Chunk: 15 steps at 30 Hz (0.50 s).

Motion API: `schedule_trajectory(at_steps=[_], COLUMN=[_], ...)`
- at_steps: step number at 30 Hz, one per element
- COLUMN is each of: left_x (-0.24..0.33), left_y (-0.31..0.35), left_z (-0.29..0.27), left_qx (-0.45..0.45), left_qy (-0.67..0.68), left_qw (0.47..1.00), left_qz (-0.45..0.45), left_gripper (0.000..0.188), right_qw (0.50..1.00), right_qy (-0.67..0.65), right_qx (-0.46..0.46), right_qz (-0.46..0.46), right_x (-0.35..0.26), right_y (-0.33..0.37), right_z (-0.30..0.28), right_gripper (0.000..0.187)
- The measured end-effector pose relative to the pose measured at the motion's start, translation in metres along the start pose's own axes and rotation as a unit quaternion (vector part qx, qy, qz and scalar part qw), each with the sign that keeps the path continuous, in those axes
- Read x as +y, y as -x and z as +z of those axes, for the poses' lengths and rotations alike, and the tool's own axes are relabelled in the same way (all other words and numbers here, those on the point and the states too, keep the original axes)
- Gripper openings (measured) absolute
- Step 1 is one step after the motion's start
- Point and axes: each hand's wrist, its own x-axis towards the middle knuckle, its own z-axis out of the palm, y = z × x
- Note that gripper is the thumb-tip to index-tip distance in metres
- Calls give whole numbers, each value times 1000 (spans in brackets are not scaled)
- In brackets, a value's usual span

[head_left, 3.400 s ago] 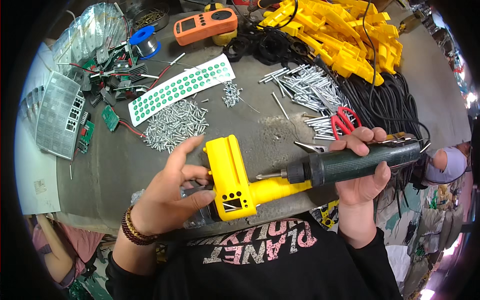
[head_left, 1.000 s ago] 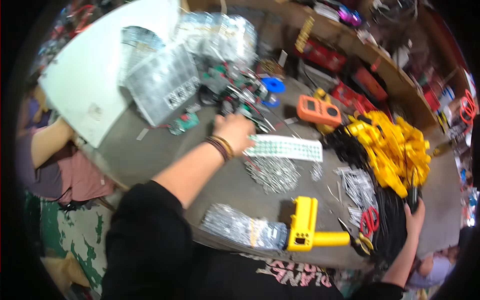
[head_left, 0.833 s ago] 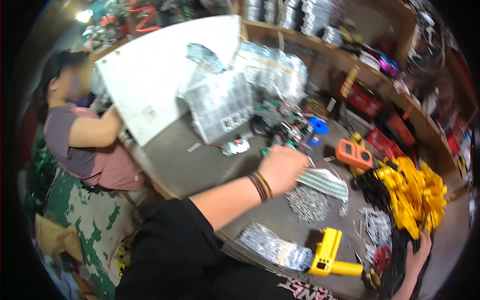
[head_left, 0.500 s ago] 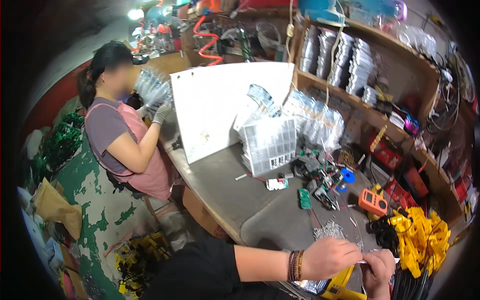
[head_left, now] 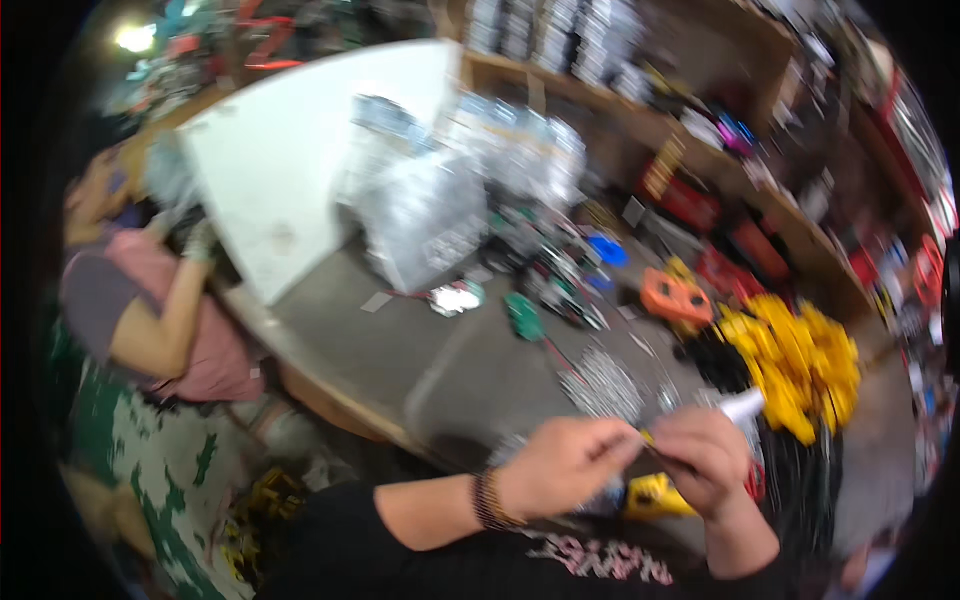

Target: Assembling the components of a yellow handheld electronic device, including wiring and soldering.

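Note:
My left hand [head_left: 572, 468] and my right hand [head_left: 704, 458] meet over the near part of the table, fingertips pinched close together. A tiny yellowish bit [head_left: 646, 437] shows between them, too blurred to name. A white pointed piece [head_left: 740, 405] sticks out behind my right hand; I cannot tell whether it is held. Below the hands lies a yellow plastic casing [head_left: 656, 497], partly covered. Just beyond my left hand is a heap of small silvery metal parts [head_left: 600, 386]. Farther off lies a green circuit board [head_left: 523, 316] with a thin red wire.
Yellow plastic parts [head_left: 795, 360] pile up at the right, above black cables [head_left: 800, 490]. An orange device [head_left: 677, 298] and a blue spool [head_left: 606, 250] stand farther back. A white panel [head_left: 310, 170] rises at the left; beside it a co-worker [head_left: 165, 310] handles clear plastic.
The view has swung right and down, so the scene sits farther left. Both hands have come up and nearer the middle, still pinched together. The thin white strip between them no longer shows clearly.

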Motion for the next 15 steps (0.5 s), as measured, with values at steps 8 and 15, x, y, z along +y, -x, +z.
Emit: schedule_trajectory(at_steps=[8,15], left_x=[2,-6], left_y=[-1,0], left_z=[5,17], left_qx=[-2,23], left_qy=[44,73], left_qw=[999,997], left_qz=[-18,-22], left_gripper=[18,16], right_qw=[997,998], right_qy=[-41,-34], right_qx=[2,-41], right_qz=[60,29], right_x=[0,3], right_y=[8,14], right_z=[-2,-9], right_gripper=[28,31])
